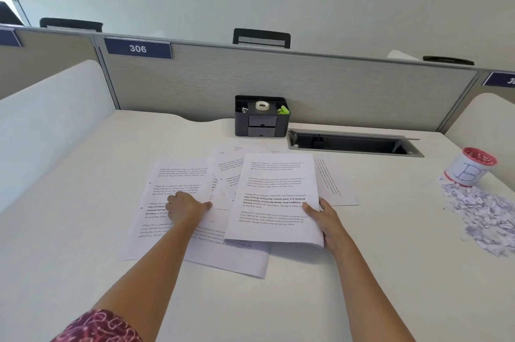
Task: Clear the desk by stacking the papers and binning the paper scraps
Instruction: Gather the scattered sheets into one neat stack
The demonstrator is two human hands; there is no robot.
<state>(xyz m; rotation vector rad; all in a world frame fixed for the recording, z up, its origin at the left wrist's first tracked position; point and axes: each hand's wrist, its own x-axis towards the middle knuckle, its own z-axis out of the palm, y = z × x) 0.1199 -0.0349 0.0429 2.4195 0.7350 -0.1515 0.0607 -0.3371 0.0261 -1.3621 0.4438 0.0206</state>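
i'm seeing a "306" plate (138, 48) showing upper left. my left hand (186, 207) is lying flat, fingers loosely spread, pressing scattered papers (178, 182) mid-desk. my right hand (324, 217) is pinching a printed sheaf (276, 196). far right, paper scraps (479, 213) are spilling beside a "b"-marked bin (471, 167).

White papers (274, 196) with black print, cream counter (362, 272), black organizer (262, 121), red-rimmed cup (471, 167), maroon patterned sleeve (103, 327).
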